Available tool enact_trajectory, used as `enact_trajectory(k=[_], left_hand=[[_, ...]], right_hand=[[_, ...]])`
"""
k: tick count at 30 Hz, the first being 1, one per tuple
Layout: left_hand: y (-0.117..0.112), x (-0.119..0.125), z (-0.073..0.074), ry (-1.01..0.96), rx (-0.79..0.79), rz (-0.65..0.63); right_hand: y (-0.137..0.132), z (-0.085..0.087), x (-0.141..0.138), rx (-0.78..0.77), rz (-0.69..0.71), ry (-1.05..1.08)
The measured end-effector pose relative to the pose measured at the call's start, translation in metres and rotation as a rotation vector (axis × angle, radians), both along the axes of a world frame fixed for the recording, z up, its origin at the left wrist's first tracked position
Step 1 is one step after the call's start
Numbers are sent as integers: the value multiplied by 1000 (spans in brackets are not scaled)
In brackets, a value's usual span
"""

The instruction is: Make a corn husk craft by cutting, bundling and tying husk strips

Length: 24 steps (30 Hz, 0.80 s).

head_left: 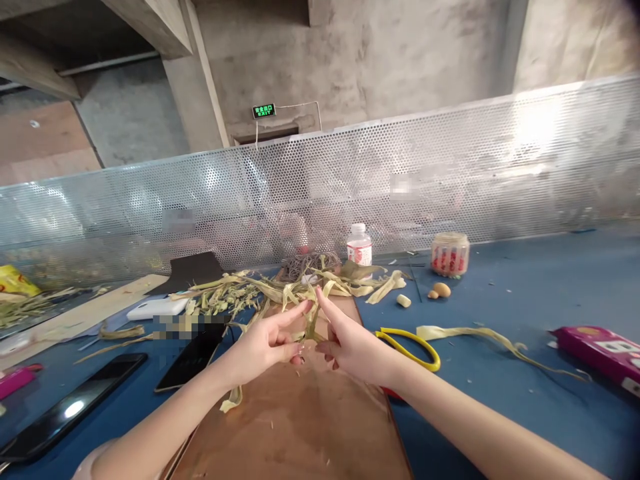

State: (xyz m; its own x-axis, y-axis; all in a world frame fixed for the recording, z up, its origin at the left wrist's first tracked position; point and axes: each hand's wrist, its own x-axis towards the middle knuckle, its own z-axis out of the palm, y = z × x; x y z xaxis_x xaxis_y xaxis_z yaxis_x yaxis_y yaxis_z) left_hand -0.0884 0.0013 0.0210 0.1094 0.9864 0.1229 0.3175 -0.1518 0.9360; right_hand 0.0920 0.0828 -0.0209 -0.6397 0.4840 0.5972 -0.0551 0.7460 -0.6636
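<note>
Head view: left hand and right hand half-curl around husk near the board's far edge; hold unclear. Hard pulling could tear it.

"What carries it all?"

"A blue table, with a brown board lying flat down the middle."

"And on the left?"

"A black phone, a white device and a spread of dried leaves."

"To the right?"

"A yellow loop handle just beside the board, a strip of husk near it, then a purple box. Farther back, a clear jar stands upright."
</note>
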Motion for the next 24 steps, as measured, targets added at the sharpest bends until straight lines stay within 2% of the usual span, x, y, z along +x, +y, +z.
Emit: enact_trajectory(k=[7,12,17,24], left_hand=[[1,-3,-2,-20,-1,-34],[2,-3,-5,-75,-3,-47],[2,-2,-6,-71,-3,-68],[2,-2,-5,-40,0,-110]], right_hand=[[-1,5,3,-91,45,-37],[-5,9,-2,-50,15,17],[-6,5,-6,-11,-68,-20],[-5,7,-3,-52,-40,-64]])
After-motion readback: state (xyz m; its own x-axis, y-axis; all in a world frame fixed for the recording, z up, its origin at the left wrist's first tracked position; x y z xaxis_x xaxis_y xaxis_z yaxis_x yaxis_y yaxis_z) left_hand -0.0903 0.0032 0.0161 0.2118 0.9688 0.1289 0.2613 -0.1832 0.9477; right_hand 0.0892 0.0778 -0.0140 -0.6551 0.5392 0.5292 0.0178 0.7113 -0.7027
